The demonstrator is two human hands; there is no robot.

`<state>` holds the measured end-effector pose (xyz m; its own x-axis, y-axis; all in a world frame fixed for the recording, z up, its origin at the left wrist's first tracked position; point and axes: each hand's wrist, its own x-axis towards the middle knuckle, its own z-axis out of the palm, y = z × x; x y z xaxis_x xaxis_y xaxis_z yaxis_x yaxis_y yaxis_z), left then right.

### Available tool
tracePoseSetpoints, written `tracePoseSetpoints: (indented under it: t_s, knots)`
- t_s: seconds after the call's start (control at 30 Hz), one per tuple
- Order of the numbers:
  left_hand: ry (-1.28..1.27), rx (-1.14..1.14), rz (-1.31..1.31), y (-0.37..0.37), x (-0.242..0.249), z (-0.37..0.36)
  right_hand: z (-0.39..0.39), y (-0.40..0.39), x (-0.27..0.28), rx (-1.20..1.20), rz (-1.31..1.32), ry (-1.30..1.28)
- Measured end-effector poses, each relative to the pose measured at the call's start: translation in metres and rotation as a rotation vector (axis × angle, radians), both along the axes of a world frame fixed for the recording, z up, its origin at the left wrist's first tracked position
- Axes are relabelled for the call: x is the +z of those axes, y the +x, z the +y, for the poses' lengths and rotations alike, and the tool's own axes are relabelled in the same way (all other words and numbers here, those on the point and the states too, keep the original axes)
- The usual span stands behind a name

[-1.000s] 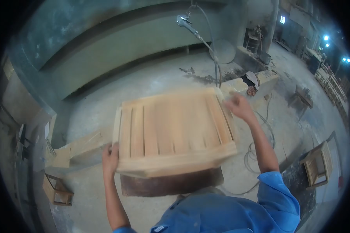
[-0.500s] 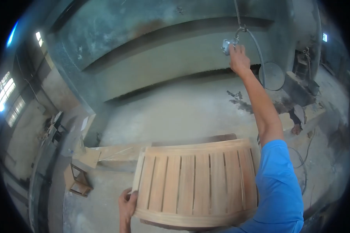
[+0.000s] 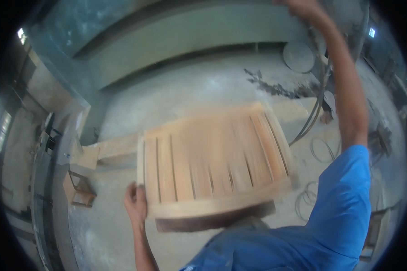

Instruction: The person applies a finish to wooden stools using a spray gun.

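Slatted panel positioned centrally, above dark board; its left edge is pinched by left hand. Right hand raised, blurred, cut off at top of view; grasp cannot be told. Background partly blocked by right forearm, hose hanging just beside it. Small wooden stool seen at left.

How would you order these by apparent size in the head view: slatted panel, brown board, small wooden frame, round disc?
1. Slatted panel
2. Brown board, visible part only
3. Small wooden frame and round disc: too alike to rank
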<state>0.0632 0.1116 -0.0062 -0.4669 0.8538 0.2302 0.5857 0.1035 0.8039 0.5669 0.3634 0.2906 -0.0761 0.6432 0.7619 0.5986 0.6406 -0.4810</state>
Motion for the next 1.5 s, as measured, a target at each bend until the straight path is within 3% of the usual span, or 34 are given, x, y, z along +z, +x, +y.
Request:
tracePoseSetpoints:
  t_s: [0.1, 0.17, 0.23, 0.27, 0.4, 0.53, 0.67, 0.77, 0.9, 0.97, 1.03, 1.23, 1.37, 1.5]
  knots:
    - [0.077, 0.012, 0.02, 0.006, 0.003, -0.005, -0.092, 0.028, 0.009, -0.118, 0.036, -0.252]
    - [0.15, -0.001, 0.059, -0.004, -0.006, -0.007, -0.176, 0.012, -0.01, -0.023, 0.051, -0.017]
    - [0.221, -0.026, 0.07, -0.008, -0.011, -0.008, -0.236, 0.059, -0.016, -0.246, -0.096, -0.362]
    - [0.254, -0.042, 0.063, -0.008, -0.012, -0.008, -0.272, 0.048, -0.024, -0.241, -0.134, -0.388]
    - [0.314, -0.078, 0.025, -0.011, -0.017, -0.011, -0.363, 0.015, -0.081, -0.087, -0.161, -0.107]
    - [0.344, -0.074, -0.037, -0.015, -0.031, -0.033, -0.426, -0.021, -0.084, -0.048, -0.144, -0.284]
    - [0.324, -0.065, -0.047, -0.024, -0.051, -0.078, -0.435, -0.043, -0.085, -0.003, -0.152, -0.315]
    - [0.26, 0.006, -0.097, -0.061, -0.092, -0.116, -0.437, -0.045, -0.088, -0.118, -0.222, -0.351]
    - [0.218, 0.195, -0.173, -0.133, -0.136, -0.183, -0.475, -0.046, -0.104, 0.083, -0.158, -0.522]
    - [0.206, 0.318, -0.103, -0.156, -0.13, -0.21, -0.494, -0.04, -0.122, 0.183, -0.081, -0.589]
    - [0.186, 0.315, 0.038, -0.146, -0.087, -0.216, -0.5, -0.036, -0.146, 0.261, -0.009, -0.634]
    - [0.279, 0.013, 0.256, -0.035, 0.029, -0.154, -0.492, -0.051, -0.249, 0.381, 0.111, -0.879]
    - [0.321, -0.185, 0.428, 0.005, 0.047, -0.081, -0.478, -0.078, -0.312, 0.388, 0.264, -0.85]
    - [0.333, -0.296, 0.693, 0.015, 0.033, -0.008, -0.449, -0.108, -0.345, 0.404, 0.383, -0.838]
